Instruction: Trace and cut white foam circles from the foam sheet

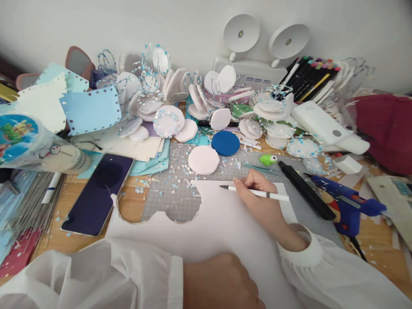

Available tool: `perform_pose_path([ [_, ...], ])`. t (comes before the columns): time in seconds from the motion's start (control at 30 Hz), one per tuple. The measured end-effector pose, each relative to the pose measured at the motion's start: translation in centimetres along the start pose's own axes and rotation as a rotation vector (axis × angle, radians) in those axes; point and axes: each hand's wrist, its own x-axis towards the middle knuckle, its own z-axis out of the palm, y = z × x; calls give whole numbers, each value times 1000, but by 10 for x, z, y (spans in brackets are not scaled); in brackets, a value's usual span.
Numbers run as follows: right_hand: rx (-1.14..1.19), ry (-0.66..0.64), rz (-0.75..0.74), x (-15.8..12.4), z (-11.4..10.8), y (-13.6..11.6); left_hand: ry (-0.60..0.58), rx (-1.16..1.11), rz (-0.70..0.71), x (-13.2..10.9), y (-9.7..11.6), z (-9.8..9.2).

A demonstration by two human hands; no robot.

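My right hand (262,204) is closed round a white marker (273,195), whose dark tip points left, over a large white sheet (154,240). Round bites are cut out of the sheet's far left edge. My left hand (225,281) rests on the near part of the sheet, its fingers curled; whether anything is in them is hidden. Beyond the sheet's far edge lie a pale pink disc (204,159) and a blue round disc (225,143), side by side on the grey cutting mat (180,201).
A phone (98,193) and a clear cup (41,141) stand or lie at the left. Behind are many white discs with blue-star garlands, and a two-headed lamp (241,34). At the right are a black pen-like tool (305,191), a green punch (268,160) and a blue glue gun (347,201).
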Motion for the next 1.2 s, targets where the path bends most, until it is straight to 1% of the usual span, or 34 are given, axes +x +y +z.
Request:
perform_pose_path([
  [0.17,-7,-2,-1,-2,2,4,-28,-35,18,1,0,-2],
  [0.3,-15,-14,-15,-4,3,7,-52,-69,30,4,-1,-9],
  [0.5,-13,-33,-61,-6,8,11,-45,-107,19,8,-3,-24],
  [0.67,-63,-29,-71,-8,11,11,-46,-133,16,10,-4,-26],
  [0.87,-77,-159,-22,-12,7,0,-53,-149,21,10,-4,-25],
  [1.03,-50,-187,-5,-13,9,0,-52,-160,27,10,-4,-26],
  [1.2,22,-259,4,-13,10,3,-61,-153,25,10,-4,-29],
])
